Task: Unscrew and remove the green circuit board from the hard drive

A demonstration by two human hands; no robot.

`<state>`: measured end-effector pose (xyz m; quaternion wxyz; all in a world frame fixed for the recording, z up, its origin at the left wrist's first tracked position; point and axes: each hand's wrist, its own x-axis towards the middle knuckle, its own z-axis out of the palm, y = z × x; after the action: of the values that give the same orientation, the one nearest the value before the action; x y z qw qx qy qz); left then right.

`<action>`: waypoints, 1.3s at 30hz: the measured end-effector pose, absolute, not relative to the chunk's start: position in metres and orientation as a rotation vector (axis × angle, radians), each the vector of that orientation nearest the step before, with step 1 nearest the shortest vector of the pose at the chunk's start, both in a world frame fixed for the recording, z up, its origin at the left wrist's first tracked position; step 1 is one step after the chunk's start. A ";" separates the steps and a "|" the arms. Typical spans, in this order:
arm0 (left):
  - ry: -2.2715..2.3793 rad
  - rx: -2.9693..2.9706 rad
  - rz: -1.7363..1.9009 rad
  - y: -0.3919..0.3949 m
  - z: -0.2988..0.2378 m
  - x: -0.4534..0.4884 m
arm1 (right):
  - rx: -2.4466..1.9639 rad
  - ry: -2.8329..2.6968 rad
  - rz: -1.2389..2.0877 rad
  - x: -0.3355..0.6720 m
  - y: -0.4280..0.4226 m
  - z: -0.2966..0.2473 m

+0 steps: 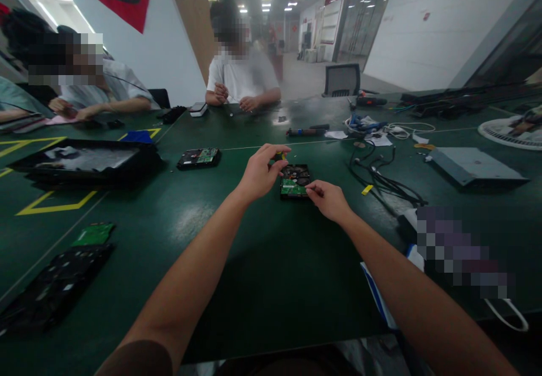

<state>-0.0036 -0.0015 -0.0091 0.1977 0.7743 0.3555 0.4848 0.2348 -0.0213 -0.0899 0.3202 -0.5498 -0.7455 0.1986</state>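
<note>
On the green table in front of me lies a hard drive [295, 187], its green circuit board facing up. My left hand [263, 171] is over its upper left side, thumb and fingers closed on a small yellow-and-black screwdriver [279, 156]; its shaft and tip cannot be made out. With closed fingertips, my right hand [329, 200] grips the drive's right edge near the board. Another hard drive [198, 158] lies apart to the left, its board showing too.
At left are a black tray [97, 164] and black drive parts [55, 285] with a green board [94, 234]. Dark cables [376, 175], a grey metal box [476, 166] and a blurred-out object [461, 246] lie at right. Co-workers [243, 77] sit across and at left.
</note>
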 end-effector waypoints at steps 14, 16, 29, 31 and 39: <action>1.131 2.220 1.494 -0.002 -0.006 -0.003 | -1.430 -2.000 0.436 0.235 -0.019 -0.092; 1.108 2.193 1.486 -0.003 -0.005 -0.003 | -1.431 -2.006 0.429 0.236 -0.018 -0.092; 0.765 1.539 1.239 -0.006 0.000 -0.001 | -1.440 -2.017 0.452 0.236 -0.020 -0.090; 0.767 1.503 1.231 -0.007 0.001 0.001 | -1.440 -2.019 0.440 0.236 -0.020 -0.090; 0.960 1.653 1.304 -0.002 0.001 0.000 | -1.454 -2.006 0.462 0.235 -0.019 -0.091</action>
<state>0.0002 -0.0017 0.0012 0.4022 0.6542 0.3797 0.5158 0.2353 -0.0194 -0.0911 0.3057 -0.5494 -0.7578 0.1745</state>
